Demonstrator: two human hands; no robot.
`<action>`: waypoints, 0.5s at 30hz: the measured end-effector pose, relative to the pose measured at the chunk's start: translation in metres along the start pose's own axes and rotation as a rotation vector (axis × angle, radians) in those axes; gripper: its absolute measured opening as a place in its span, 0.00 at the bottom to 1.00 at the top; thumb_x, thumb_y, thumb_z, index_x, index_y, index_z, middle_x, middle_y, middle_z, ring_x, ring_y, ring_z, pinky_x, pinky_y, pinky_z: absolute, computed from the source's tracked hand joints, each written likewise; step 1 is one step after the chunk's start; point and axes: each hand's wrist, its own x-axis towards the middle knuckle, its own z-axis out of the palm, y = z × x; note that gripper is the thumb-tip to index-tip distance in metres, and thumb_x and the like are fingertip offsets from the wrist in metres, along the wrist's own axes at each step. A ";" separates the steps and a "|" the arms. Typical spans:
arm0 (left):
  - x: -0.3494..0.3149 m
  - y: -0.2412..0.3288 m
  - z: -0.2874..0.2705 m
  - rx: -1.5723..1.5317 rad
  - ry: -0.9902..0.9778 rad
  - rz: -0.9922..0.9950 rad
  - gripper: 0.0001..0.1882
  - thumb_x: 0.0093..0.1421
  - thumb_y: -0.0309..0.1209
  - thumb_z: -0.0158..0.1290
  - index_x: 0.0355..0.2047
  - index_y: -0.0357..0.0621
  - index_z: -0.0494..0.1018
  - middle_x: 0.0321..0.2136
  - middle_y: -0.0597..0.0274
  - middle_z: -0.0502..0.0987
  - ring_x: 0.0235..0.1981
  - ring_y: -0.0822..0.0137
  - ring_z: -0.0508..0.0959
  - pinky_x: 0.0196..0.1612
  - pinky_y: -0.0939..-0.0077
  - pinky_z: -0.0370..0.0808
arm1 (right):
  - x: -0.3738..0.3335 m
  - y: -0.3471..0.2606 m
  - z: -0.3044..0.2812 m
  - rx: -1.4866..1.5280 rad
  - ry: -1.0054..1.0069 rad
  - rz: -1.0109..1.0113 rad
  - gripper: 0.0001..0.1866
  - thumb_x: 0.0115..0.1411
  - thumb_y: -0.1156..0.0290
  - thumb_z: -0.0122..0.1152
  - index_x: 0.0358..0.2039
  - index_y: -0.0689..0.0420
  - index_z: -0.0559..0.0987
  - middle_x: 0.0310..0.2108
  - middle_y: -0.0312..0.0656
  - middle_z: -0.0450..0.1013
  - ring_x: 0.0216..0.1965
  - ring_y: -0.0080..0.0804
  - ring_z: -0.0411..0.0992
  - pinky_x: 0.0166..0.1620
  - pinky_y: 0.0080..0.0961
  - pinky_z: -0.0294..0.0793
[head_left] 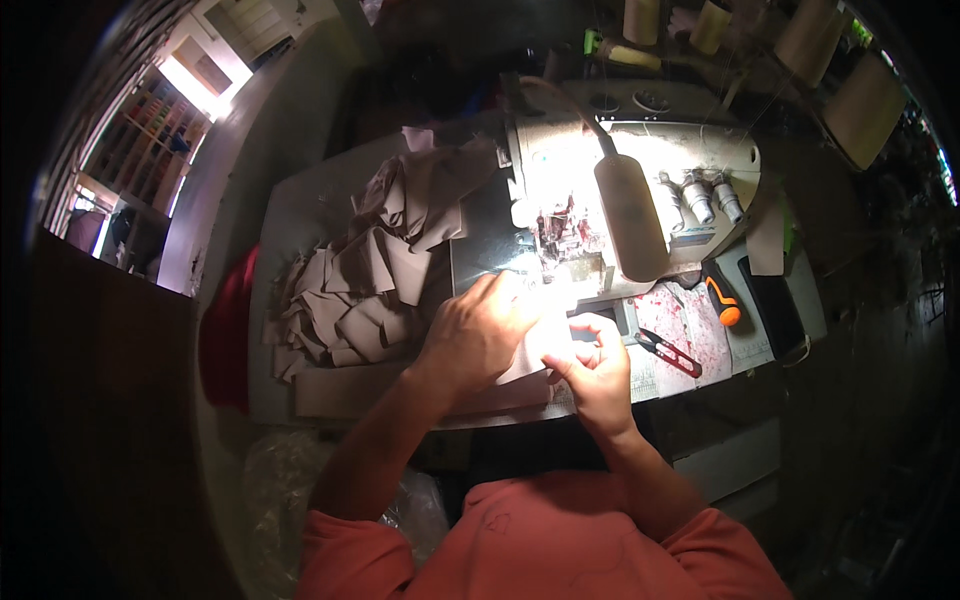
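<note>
My left hand (478,332) bends over a pale piece of fabric (532,358) just in front of the sewing machine's needle area. Its fingertips are washed out by the lamp's glare, but they appear to press or grip the cloth. On the other side, my right hand (597,378) pinches the same piece between thumb and fingers. The sewing machine (690,150), white and with several thread tension knobs, stands beyond both hands. Glare hides exactly where the fabric meets the machine's foot.
A heap of cut beige fabric pieces (385,265) covers the table's left side. To the right lie thread snips (670,352), an orange-and-black handled tool (722,298) and a dark phone-like slab (772,305). A lamp head (632,220) hangs over the machine; thread cones (862,110) stand behind.
</note>
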 end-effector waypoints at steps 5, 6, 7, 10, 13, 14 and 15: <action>0.011 -0.017 0.005 -0.190 0.037 -0.132 0.08 0.45 0.22 0.45 0.28 0.39 0.70 0.24 0.55 0.68 0.27 0.56 0.70 0.32 0.69 0.69 | 0.012 -0.001 0.005 -0.151 -0.033 -0.066 0.11 0.52 0.81 0.52 0.38 0.67 0.71 0.32 0.44 0.72 0.25 0.25 0.71 0.30 0.17 0.71; 0.014 -0.018 0.004 -0.196 0.044 -0.131 0.07 0.46 0.22 0.45 0.27 0.38 0.70 0.24 0.55 0.68 0.27 0.56 0.71 0.32 0.68 0.69 | 0.015 -0.004 0.005 -0.143 -0.044 -0.050 0.11 0.53 0.81 0.51 0.38 0.67 0.72 0.32 0.44 0.72 0.26 0.25 0.71 0.31 0.17 0.71; 0.017 -0.021 0.004 -0.199 0.048 -0.127 0.07 0.46 0.22 0.45 0.27 0.38 0.69 0.24 0.55 0.68 0.27 0.56 0.71 0.31 0.68 0.69 | 0.017 -0.009 0.007 -0.131 -0.052 -0.036 0.10 0.53 0.80 0.51 0.37 0.67 0.72 0.32 0.44 0.72 0.27 0.26 0.71 0.31 0.17 0.72; 0.021 -0.029 0.008 -0.201 0.061 -0.098 0.06 0.46 0.23 0.47 0.27 0.38 0.69 0.24 0.55 0.69 0.25 0.56 0.71 0.30 0.67 0.69 | 0.022 -0.011 0.010 -0.112 -0.070 -0.046 0.10 0.54 0.80 0.50 0.38 0.67 0.72 0.33 0.44 0.72 0.28 0.27 0.72 0.31 0.18 0.72; 0.021 -0.036 0.011 -0.133 0.065 -0.057 0.06 0.46 0.24 0.48 0.27 0.39 0.69 0.24 0.55 0.69 0.25 0.54 0.71 0.30 0.66 0.69 | 0.022 -0.008 0.008 -0.148 -0.066 -0.070 0.10 0.55 0.80 0.49 0.38 0.66 0.72 0.31 0.44 0.72 0.28 0.27 0.72 0.32 0.17 0.72; 0.020 -0.038 0.014 -0.096 0.082 -0.052 0.06 0.46 0.25 0.48 0.27 0.39 0.69 0.24 0.55 0.69 0.25 0.54 0.71 0.30 0.66 0.68 | 0.023 -0.007 0.008 -0.169 -0.061 -0.077 0.10 0.55 0.80 0.48 0.38 0.66 0.72 0.31 0.44 0.72 0.28 0.26 0.72 0.32 0.17 0.72; 0.020 -0.042 0.017 -0.060 0.099 -0.046 0.06 0.46 0.25 0.49 0.27 0.39 0.69 0.24 0.55 0.69 0.25 0.54 0.70 0.30 0.66 0.68 | 0.024 -0.007 0.008 -0.197 -0.055 -0.079 0.10 0.55 0.80 0.48 0.38 0.66 0.72 0.30 0.43 0.73 0.28 0.26 0.72 0.32 0.17 0.72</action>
